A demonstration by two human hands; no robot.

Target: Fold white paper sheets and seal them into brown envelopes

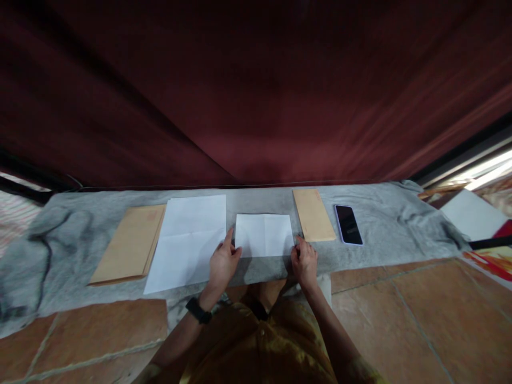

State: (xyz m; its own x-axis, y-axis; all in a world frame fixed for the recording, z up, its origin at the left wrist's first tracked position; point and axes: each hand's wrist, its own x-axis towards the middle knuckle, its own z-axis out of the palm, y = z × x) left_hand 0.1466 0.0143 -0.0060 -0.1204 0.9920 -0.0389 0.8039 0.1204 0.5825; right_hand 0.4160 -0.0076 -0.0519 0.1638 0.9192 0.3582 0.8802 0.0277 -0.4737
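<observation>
A small folded sheet of white paper (264,236) with an upright crease lies flat on the grey cloth in front of me. My left hand (224,262) is at its lower left corner, index finger stretched forward and thumb at the paper's edge. At the lower right corner, my right hand (305,262) rests with thumb and index finger apart beside the edge and the other fingers bent. Left of my left hand lies a larger stack of white sheets (188,240) with a fold line. A narrow brown envelope (314,214) lies just beyond my right hand.
Brown envelopes (128,242) are piled at the left. A phone (349,225) in a light purple case lies right of the single envelope. The grey cloth (392,229) covers a long, narrow surface. Behind it hangs a dark red curtain (256,106); tiled floor (380,314) shows in front.
</observation>
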